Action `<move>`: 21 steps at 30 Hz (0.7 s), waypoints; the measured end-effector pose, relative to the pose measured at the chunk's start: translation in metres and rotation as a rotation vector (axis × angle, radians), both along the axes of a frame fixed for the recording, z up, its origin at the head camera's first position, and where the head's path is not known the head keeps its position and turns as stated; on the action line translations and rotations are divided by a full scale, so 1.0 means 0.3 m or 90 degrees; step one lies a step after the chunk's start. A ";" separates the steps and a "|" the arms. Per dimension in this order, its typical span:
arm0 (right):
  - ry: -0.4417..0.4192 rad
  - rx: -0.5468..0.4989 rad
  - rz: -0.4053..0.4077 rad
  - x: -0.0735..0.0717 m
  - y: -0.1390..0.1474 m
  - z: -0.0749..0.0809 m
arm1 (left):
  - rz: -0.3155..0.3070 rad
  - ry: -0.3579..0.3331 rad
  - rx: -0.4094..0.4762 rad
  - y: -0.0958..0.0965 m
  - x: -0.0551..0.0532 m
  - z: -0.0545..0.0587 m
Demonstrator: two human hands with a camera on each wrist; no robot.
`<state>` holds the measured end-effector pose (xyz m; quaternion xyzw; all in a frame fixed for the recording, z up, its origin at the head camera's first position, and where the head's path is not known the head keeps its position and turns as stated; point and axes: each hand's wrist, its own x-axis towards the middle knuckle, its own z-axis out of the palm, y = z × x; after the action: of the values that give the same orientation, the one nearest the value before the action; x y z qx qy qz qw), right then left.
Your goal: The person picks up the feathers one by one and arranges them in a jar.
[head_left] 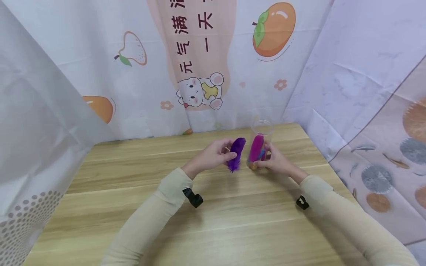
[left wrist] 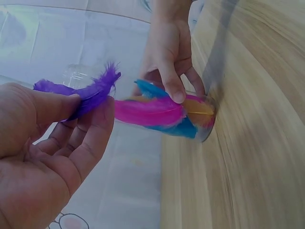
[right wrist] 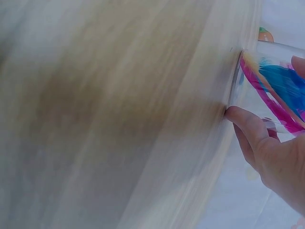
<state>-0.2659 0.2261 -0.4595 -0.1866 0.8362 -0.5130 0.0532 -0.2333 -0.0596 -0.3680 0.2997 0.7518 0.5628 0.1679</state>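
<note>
Between thumb and fingers my left hand (head_left: 217, 153) pinches a purple feather (head_left: 237, 151), held up just left of a clear plastic cup (head_left: 262, 127). The tall cup stands upright on the table, with pink, blue and orange feathers inside. A pink feather (left wrist: 147, 110) shows most plainly through its wall in the left wrist view. My right hand (head_left: 274, 160) grips the cup low on its right side, thumb across the front. In the right wrist view, blue feathers (right wrist: 283, 83) show through the cup wall, and a fingertip lies at the tabletop by its base.
The wood-grain table (head_left: 149, 207) runs up to a printed curtain (head_left: 133, 92) at the back. Another curtain (head_left: 376, 147) hangs along the right edge. A black strap mount (head_left: 193, 197) sits at the left wrist, another (head_left: 302, 202) at the right.
</note>
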 end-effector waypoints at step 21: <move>0.013 -0.007 0.004 0.014 -0.004 0.003 | 0.024 -0.006 -0.017 0.048 0.018 0.030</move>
<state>-0.2615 0.2250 -0.4587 -0.1948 0.8333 -0.5153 0.0455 -0.2278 -0.0453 -0.3589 0.2804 0.7640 0.5573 0.1648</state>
